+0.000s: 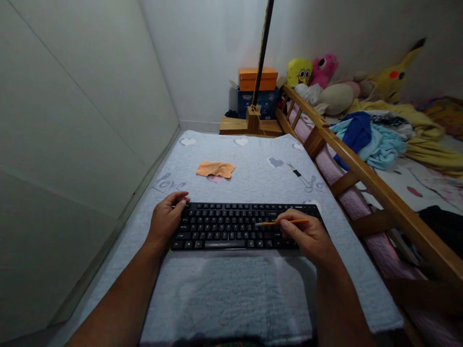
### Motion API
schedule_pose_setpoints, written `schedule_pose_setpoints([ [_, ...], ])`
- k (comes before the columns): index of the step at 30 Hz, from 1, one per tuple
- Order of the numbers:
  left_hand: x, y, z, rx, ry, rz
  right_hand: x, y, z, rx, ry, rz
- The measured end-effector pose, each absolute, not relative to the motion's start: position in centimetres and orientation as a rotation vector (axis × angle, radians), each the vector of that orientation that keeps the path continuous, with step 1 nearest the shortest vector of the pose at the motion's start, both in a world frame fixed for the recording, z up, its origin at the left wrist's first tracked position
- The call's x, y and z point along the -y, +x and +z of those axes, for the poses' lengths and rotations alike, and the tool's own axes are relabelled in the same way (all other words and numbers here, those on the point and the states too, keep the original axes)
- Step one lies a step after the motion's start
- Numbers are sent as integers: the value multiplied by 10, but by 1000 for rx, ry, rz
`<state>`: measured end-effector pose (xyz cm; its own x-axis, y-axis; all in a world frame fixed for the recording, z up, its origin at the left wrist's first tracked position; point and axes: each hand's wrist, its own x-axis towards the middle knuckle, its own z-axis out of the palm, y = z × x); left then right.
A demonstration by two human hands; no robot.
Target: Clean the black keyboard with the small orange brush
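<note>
A long black plastic keyboard (224, 226) was laid flat on a pale blue quilted cover (224, 284), its left end touched by the bent fingers of the left hand (168, 209), though whether they were clamped on it could not be told. Over its right half, a slim orange-yellow stick with a greyish, brush-like tip (268, 223) was pinched between the closed fingers of the right hand (304, 231). The stick was judged light, stiff and best held mid-shaft; the keyboard, rigid, smooth and best steadied by its ends
</note>
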<state>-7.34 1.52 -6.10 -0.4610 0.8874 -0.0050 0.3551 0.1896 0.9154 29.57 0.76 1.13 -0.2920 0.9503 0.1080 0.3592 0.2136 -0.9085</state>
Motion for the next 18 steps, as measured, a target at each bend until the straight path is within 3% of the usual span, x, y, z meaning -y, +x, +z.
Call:
schedule_pose_setpoints([
  [6, -16, -74, -63, -1919, 1154, 1254, -13, 278, -1, 1755, -1230, 900],
  [18, -16, -75, -66, -1922, 1162, 1257, -6, 280, 9, 1729, -1259, 1012],
])
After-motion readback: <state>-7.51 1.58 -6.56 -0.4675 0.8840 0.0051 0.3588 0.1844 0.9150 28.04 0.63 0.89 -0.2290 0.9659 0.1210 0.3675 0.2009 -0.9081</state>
